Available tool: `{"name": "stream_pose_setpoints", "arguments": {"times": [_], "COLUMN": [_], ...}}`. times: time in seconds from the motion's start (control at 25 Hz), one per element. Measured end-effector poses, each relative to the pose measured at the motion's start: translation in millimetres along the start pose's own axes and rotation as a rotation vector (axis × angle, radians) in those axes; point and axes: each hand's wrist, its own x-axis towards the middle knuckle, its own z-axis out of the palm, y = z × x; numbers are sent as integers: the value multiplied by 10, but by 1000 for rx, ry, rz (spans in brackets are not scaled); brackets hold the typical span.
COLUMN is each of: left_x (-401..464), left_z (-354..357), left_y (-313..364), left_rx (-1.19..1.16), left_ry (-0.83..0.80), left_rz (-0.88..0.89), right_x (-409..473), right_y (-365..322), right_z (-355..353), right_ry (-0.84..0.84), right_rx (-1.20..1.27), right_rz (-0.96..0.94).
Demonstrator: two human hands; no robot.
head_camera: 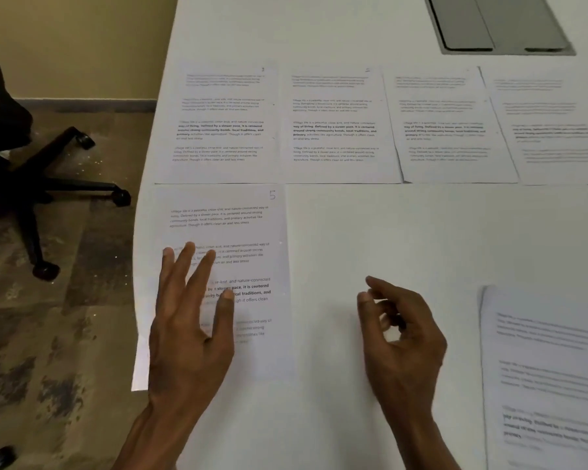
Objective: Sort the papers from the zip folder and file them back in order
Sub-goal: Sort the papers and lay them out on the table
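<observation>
We see the papers spread out on a white table [370, 239]. Nearest to us on the left lies the sheet marked 5 [252, 232], a printed page with a handwritten 5 in its top right corner; its left edge hangs slightly past the table's curved edge. The left hand [190, 320] rests on the lower left part of this sheet, fingers straight and spread, palm down, gripping nothing.

Above that sheet runs a row of four printed pages along the far side of the table: the far-left page [218, 123], the second page [336, 123], the third page [452, 127] set at a slight tilt, and the fourth page [554, 130], cut off by the frame's right edge. They lie side by side, edges touching or slightly overlapping (the numbers in their corners are too blurred to read).

The right hand [401, 334] hovers over bare table to the right of the sheet marked 5, fingers loosely curled, with nothing in it. Further right, another printed page [543, 368] lies at the table's near right, blurred.

At the far edge of the table sits a grey hatch [499, 22]. On the floor to the left stands a black office chair [41, 184] on castors.
</observation>
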Motion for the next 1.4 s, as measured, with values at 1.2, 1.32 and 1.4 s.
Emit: {"name": "stream_pose_setpoints", "arguments": {"times": [1.2,1.32,1.4], "left_x": [-1737,-2017,-2015], "left_z": [2330,2610,2845], "left_y": [2781,2991,3114], "left_rx": [-168,-159,-22], "left_ry": [-487,-650,-737], "left_rz": [392,534,599], "right_x": [-1005,-1161,-1244], "right_y": [1707,1899,1970], "right_z": [-3725,-3911,-3879], "right_ry": [578,444,348], "right_rx": [-616,-666,-668], "right_rz": [271,383,379]}}
